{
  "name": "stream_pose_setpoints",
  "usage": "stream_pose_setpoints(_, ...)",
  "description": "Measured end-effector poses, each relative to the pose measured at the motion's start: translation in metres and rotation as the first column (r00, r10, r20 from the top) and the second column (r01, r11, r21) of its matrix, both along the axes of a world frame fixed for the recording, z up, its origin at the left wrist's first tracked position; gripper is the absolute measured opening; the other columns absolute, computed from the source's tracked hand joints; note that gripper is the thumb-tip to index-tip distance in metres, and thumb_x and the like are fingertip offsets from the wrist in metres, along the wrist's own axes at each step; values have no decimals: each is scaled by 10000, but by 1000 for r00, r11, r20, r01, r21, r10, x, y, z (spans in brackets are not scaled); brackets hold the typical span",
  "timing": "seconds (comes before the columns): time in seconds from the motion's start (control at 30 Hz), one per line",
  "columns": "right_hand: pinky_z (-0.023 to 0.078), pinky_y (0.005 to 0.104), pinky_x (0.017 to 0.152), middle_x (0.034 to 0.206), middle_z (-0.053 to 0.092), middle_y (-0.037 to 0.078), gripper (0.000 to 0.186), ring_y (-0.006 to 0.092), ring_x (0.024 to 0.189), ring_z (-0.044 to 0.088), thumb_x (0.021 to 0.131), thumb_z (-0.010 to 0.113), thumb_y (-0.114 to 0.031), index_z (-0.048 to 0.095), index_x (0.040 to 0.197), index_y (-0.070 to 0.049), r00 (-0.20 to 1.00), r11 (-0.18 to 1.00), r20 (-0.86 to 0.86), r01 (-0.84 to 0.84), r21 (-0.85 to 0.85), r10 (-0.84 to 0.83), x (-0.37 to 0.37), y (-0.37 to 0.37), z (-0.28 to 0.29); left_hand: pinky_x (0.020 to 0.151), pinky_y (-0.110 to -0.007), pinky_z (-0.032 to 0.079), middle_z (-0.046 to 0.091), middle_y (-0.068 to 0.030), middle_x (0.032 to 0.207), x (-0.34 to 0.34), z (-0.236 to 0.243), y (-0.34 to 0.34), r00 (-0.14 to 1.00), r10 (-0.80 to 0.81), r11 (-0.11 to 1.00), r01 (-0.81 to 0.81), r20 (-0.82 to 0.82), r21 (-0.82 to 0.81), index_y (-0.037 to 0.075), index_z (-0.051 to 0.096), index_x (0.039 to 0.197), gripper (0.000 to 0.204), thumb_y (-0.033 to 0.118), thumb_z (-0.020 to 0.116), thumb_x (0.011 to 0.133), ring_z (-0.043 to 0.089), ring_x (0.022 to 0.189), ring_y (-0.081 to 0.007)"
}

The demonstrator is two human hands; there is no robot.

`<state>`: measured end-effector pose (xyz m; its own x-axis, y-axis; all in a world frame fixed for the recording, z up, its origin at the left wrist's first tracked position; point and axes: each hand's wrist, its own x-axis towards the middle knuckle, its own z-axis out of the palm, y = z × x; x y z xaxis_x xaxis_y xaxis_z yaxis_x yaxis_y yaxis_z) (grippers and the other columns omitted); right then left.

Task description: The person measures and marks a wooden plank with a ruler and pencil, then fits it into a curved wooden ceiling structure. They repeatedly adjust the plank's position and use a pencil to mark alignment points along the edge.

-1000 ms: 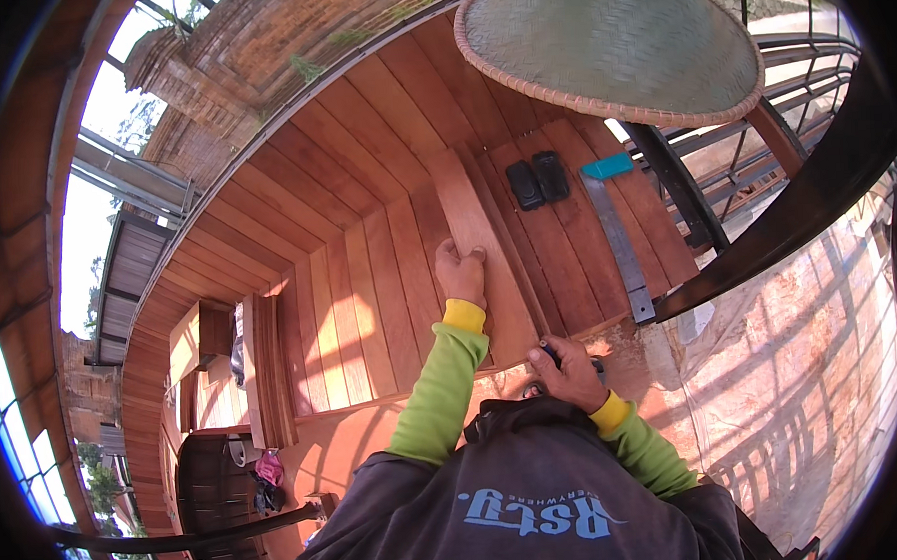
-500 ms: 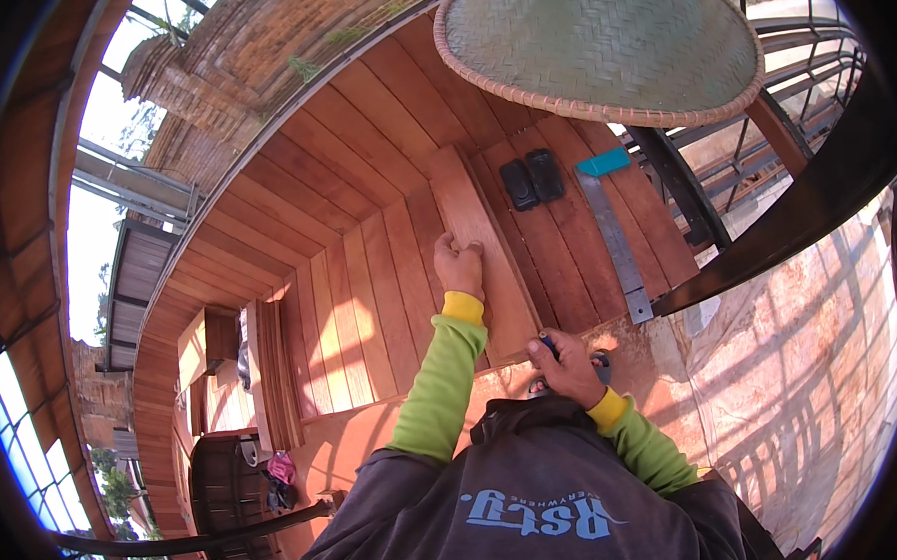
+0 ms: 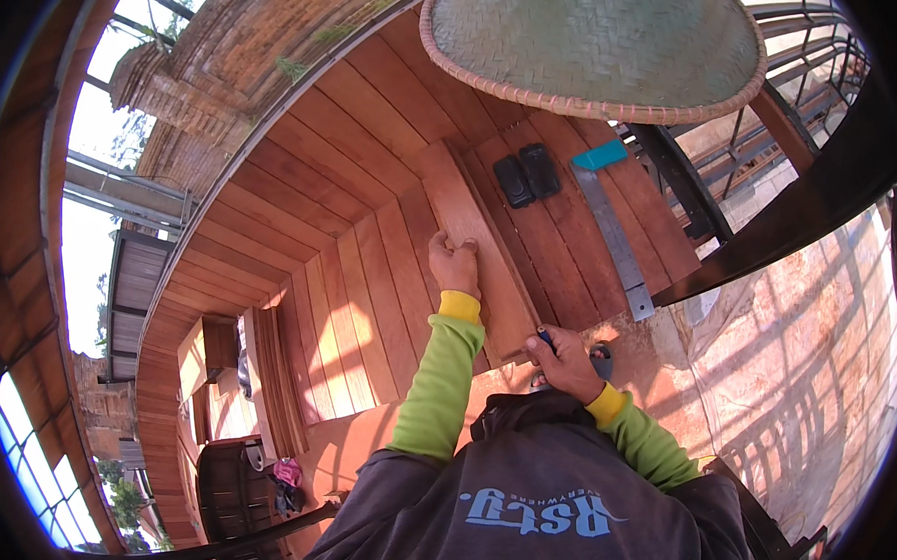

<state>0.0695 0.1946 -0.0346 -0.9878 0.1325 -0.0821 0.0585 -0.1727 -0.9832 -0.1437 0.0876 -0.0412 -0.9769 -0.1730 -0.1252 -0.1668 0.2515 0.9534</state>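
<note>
A loose wooden board (image 3: 488, 278) lies across the slatted wooden bench (image 3: 369, 293). Over the middle of that board, my left hand (image 3: 455, 266) rests with its fingers curled around the edge, closed on it. At the board's near end, my right hand (image 3: 569, 362) grips a dark pencil (image 3: 544, 336), its tip by the board's corner. Right of the board, two black cases (image 3: 525, 175) lie side by side. Beyond them is a try square with a metal blade (image 3: 615, 238) and a teal handle (image 3: 599, 155).
A woven conical hat (image 3: 593, 43) covers the far right. Stacked boards (image 3: 273, 378) and a wooden box (image 3: 206, 349) stand to the left. A dark curved metal rail (image 3: 786, 220) borders the right side, above a sunlit stone floor (image 3: 793, 365). A pink item (image 3: 288, 473) lies lower left.
The view has shifted slightly. My left hand stays on the board, and my right hand keeps the pencil at the board's near end, tilted a little more upright.
</note>
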Motion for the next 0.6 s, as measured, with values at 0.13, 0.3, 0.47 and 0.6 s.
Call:
stream_pose_setpoints(0.13,435,293,587,655,555,52,268,110,618,507,961,548,-199,584,821,27,1000,1000,22,-14,-25,15,-1,-4,-5,776,-305,489,620,-125,979,1,3,-3,1000,-27,999,27,9,-37,-43,446,1276,541,19,664,784,603,874,-190)
stream_pose_setpoints(0.3,434,288,587,663,562,41,267,103,625,512,964,544,-199,585,820,22,997,996,76,-13,-91,20,1,-6,-7,776,-305,482,557,-132,1123,23,22,-14,965,-228,941,184,-129,-285,-21,464,1297,560,151,688,814,561,968,-184)
stream_pose_setpoints(0.47,436,290,581,666,570,37,273,107,623,520,965,549,-207,586,813,17,997,991,78,-4,-131,14,3,-5,0,942,-398,433,491,-205,1288,80,63,-42,809,-544,786,398,-223,-473,-16,476,1284,667,319,751,777,499,1163,-320)
stream_pose_setpoints(0.6,435,299,567,634,560,52,308,124,592,521,959,557,-247,590,796,12,998,998,49,33,-60,-30,3,-2,-12,1033,-441,374,439,-212,1376,106,76,-50,554,-820,475,513,-147,-715,-10,459,1317,788,400,788,730,420,1281,-369)
